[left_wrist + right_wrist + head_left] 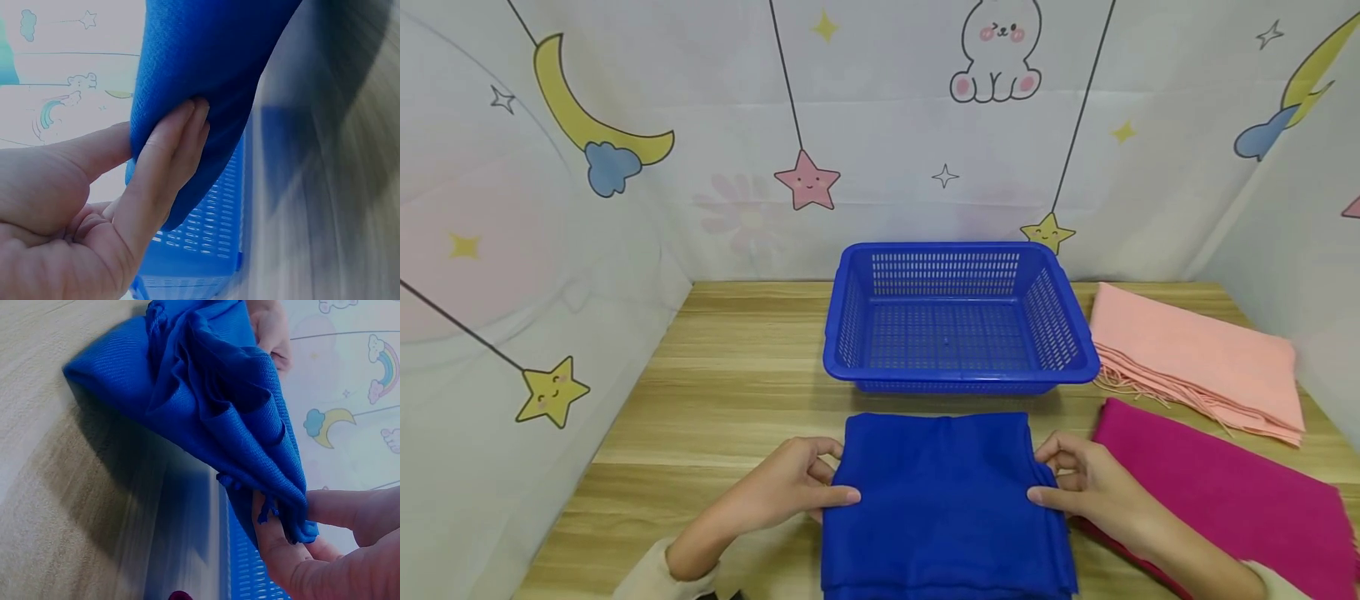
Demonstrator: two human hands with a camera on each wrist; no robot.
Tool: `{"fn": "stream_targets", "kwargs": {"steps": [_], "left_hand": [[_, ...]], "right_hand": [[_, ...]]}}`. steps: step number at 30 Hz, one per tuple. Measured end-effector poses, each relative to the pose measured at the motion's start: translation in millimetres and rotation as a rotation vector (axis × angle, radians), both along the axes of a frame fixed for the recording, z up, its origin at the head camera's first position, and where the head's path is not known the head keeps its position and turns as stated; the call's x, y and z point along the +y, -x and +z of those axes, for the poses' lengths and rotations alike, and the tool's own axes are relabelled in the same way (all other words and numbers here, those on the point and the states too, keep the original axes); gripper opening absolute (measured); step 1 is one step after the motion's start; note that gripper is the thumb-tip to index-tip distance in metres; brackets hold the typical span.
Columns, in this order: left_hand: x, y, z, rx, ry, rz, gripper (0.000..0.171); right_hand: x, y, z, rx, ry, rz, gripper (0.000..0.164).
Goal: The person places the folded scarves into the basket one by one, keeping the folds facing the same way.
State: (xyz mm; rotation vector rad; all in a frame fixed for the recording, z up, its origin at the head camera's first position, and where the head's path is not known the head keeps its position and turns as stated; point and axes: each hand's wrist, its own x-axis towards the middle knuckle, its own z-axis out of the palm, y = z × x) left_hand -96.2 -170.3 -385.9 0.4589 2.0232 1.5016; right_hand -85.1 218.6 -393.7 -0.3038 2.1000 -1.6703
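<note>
The left hand (786, 483) pinches the left edge of the blue cloth (947, 500), with the thumb on top and the fingers under it. The right hand (1093, 483) pinches the right edge the same way. So the cloth is between the two hands, held up a little above the tabletop (737, 358). It is folded into a shape like a square, smooth on top. From the right wrist it looks soft, with fine slanted lines in the weave, wavy folds underneath and small twisted tassels (265, 512) by the fingers.

Just past the cloth, on the far side, sits a blue basket (962, 377). It looks like hard, shiny plastic, a box with sloping sides and lots of little holes. To the right of the right hand lies a dark pink cloth (1232, 492), folded flat. Farther away, right of the basket, is a light pink cloth (1195, 354), folded into a long shape with stringy fringe on its near edge. The tabletop has streaky wood lines.
</note>
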Motion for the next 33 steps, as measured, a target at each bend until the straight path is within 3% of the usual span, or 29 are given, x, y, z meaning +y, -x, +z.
{"fn": "stream_targets", "kwargs": {"steps": [10,27,33], "left_hand": [[0,-4.9,14.2,0.0,-0.033,-0.013,0.034],[0,-6.1,29.1,0.013,-0.073,-0.013,0.035],[-2,-5.7,36.5,0.008,-0.087,-0.008,0.038]], "right_hand": [[4,-3.7,10.8,-0.009,-0.019,-0.021,0.036],[6,-4.4,28.6,0.083,-0.105,-0.069,0.035],[7,-3.3,36.2,0.079,-0.113,-0.083,0.034]]}}
